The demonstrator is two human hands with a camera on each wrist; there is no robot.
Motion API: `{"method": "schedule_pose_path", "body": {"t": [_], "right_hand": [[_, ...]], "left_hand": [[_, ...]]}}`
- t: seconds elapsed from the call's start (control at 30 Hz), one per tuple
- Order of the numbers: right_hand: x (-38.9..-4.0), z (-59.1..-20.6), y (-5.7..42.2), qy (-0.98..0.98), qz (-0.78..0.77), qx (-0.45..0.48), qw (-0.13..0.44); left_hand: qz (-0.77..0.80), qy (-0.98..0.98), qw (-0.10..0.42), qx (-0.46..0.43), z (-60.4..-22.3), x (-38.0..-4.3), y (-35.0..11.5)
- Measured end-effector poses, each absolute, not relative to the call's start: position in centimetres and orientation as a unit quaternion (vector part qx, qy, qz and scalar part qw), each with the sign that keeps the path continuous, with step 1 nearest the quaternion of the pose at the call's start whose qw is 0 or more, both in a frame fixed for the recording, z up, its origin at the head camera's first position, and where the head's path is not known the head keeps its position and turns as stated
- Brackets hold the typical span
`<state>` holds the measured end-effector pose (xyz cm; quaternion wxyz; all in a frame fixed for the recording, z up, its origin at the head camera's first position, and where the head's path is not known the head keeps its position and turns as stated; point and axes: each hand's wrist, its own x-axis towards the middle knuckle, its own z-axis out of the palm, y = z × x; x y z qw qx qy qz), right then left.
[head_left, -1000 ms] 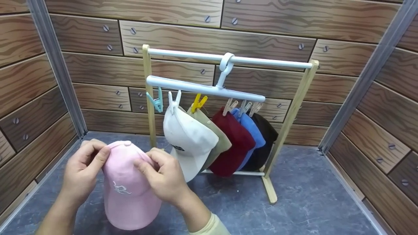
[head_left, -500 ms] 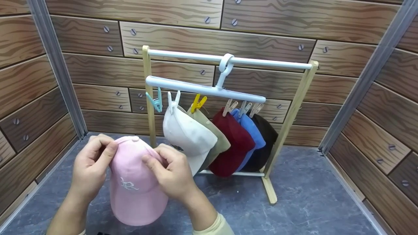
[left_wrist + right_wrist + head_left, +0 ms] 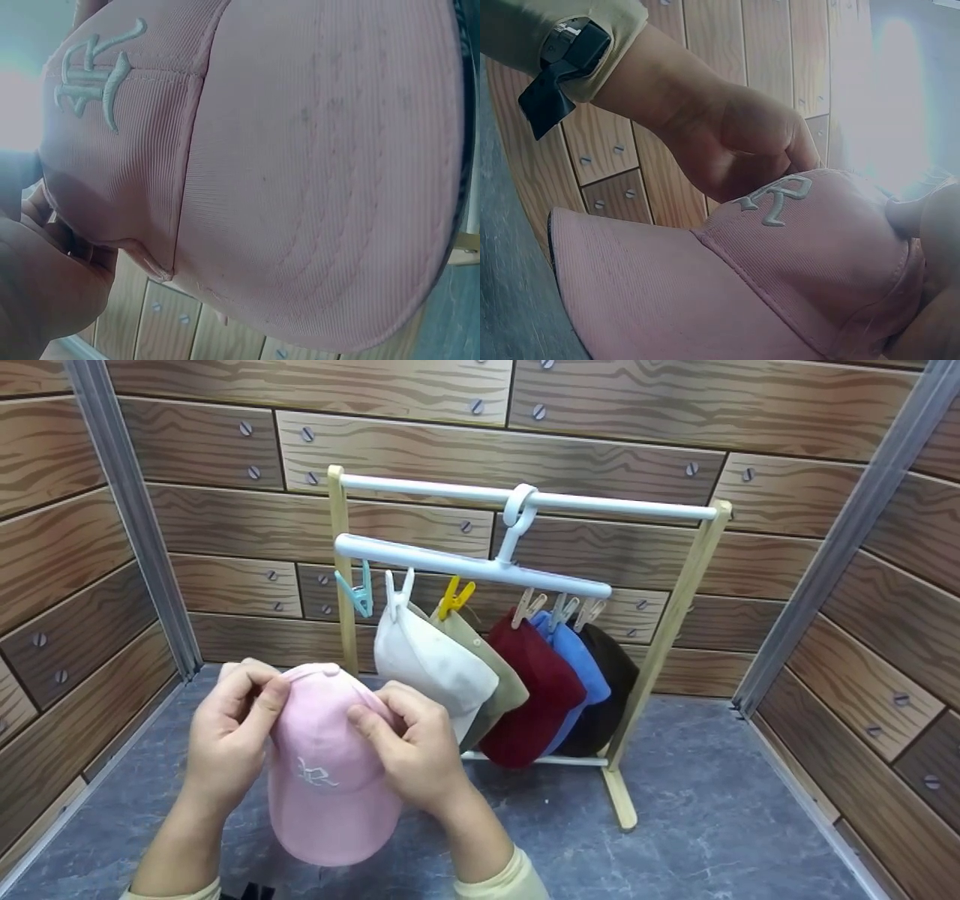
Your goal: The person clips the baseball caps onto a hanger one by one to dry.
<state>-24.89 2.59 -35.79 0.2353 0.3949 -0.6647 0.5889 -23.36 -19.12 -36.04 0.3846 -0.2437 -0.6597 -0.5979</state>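
A pink baseball cap [image 3: 334, 810] with white embroidery is held up between both hands, brim pointing down, in the head view. My left hand [image 3: 234, 735] pinches the crown's left side near the top. On the opposite side my right hand [image 3: 420, 746] pinches the crown between thumb and fingers. The left wrist view is filled by the cap's brim [image 3: 315, 165], with part of the left hand [image 3: 52, 289] at lower left. In the right wrist view the right hand [image 3: 934, 285] shows only at the right edge, and the left hand [image 3: 742, 142] lies beyond the crown.
Behind the hands stands a wooden rack [image 3: 667, 630] with a pale blue hanger [image 3: 457, 564]. Clipped to it hang a white cap [image 3: 427, 660], beige cap [image 3: 499, 682], maroon cap [image 3: 529, 697], blue cap [image 3: 589, 682] and black cap [image 3: 611, 690]. A teal clip [image 3: 360, 592] at the left holds nothing.
Both hands have carried the pink cap to the right and slightly upward in the head view, closer to the white cap. Their pinch on it looks the same, and the rack stays put.
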Motion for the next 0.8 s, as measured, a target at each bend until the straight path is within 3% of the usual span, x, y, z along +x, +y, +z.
{"method": "schedule_pose_path", "body": {"t": [0.37,0.8], "right_hand": [[-25.0,-35.3,3.3,-0.663,0.591,0.382,0.257],[-25.1,-35.2,3.6,-0.669,0.586,0.356,0.287]], "left_hand": [[-0.578,-0.673,0.398,-0.234,-35.3,-23.8,-17.9],[-0.599,-0.666,0.377,-0.236,-34.8,-24.2,-16.9]]}}
